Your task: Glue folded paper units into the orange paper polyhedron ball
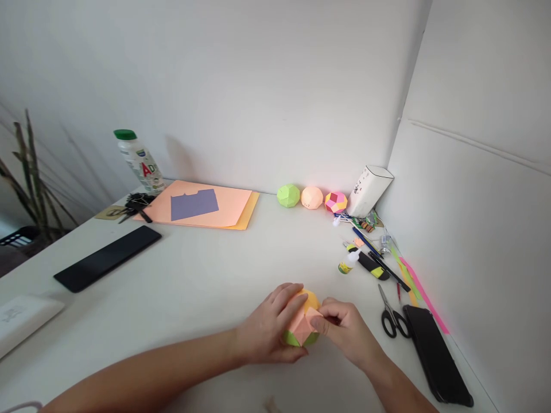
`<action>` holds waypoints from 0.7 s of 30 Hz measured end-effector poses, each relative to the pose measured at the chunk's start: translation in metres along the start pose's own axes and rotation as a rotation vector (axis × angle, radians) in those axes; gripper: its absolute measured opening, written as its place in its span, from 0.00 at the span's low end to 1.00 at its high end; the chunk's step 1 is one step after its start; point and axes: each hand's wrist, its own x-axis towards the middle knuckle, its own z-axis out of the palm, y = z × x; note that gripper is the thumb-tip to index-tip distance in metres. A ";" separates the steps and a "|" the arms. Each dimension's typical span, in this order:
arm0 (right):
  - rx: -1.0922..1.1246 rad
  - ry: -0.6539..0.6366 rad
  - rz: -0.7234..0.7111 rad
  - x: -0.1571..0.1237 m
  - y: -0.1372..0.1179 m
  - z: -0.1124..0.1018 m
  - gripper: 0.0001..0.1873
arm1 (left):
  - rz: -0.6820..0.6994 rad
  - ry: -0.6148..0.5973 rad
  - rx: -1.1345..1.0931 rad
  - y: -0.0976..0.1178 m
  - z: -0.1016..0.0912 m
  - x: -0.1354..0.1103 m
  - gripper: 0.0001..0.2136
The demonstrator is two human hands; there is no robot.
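Observation:
A many-sided paper ball (302, 328) in orange, pink and green sits low at the middle of the head view. Around its left side and top curl the fingers of my left hand (275, 321), the thumb below it. My right hand (344, 330) pinches a pink paper flap (315, 320) at the ball's right side. A small glue bottle (346, 264) with a white tip stands farther back to the right. Behind, by the wall, sit a green paper ball (288, 195), a peach one (312, 198) and a multicoloured one (336, 202).
Scissors (391, 318), a black phone (439, 355), a utility knife (369, 265) and pens lie on the right. Orange paper sheets (228, 206) with a purple piece (195, 205), a white bottle (142, 163) and a black slab (107, 258) are on the left. A white carton (368, 189) leans at the corner.

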 end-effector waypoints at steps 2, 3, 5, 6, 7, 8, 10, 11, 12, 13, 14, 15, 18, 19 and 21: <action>0.021 -0.014 0.008 0.001 0.002 -0.001 0.17 | 0.001 -0.010 0.001 0.000 -0.001 0.000 0.40; 0.028 -0.022 0.005 0.002 0.003 -0.001 0.17 | 0.001 -0.013 0.002 0.000 -0.001 0.001 0.40; 0.030 -0.040 -0.011 0.002 0.003 -0.002 0.17 | -0.002 -0.021 0.004 0.000 -0.001 0.001 0.40; 0.028 -0.048 -0.019 0.002 0.003 -0.002 0.17 | -0.005 -0.024 0.005 0.000 -0.001 0.001 0.39; 0.025 -0.053 -0.024 0.002 0.003 -0.003 0.17 | -0.008 -0.028 0.006 0.000 -0.001 0.001 0.39; 0.024 -0.057 -0.025 0.002 0.002 -0.003 0.17 | -0.011 -0.031 0.007 0.000 -0.001 0.001 0.39; 0.030 -0.060 -0.016 0.001 0.001 -0.003 0.17 | -0.009 -0.035 0.010 0.000 0.000 0.000 0.39; 0.035 -0.056 -0.012 0.001 0.000 -0.002 0.17 | -0.009 -0.036 0.011 0.000 0.000 -0.001 0.39; 0.041 -0.049 -0.006 0.001 0.000 -0.002 0.17 | -0.009 -0.038 0.012 0.000 0.000 -0.001 0.39; 0.044 -0.041 -0.001 0.000 0.000 -0.001 0.17 | -0.010 -0.039 0.013 0.000 0.000 -0.001 0.39; 0.046 -0.033 0.005 0.000 -0.001 0.000 0.16 | -0.011 -0.042 0.015 0.000 0.000 -0.002 0.40; 0.045 -0.026 0.011 0.000 -0.001 0.000 0.16 | -0.011 -0.044 0.017 0.000 -0.001 -0.002 0.40; 0.041 -0.020 0.022 0.000 -0.002 0.001 0.15 | -0.016 -0.052 0.029 0.000 -0.002 -0.002 0.40; 0.038 -0.022 0.022 0.000 -0.002 0.001 0.15 | -0.018 -0.053 0.033 0.001 -0.002 -0.002 0.40; 0.033 -0.023 0.019 -0.001 -0.002 0.001 0.15 | -0.014 -0.049 0.033 0.001 -0.002 -0.002 0.40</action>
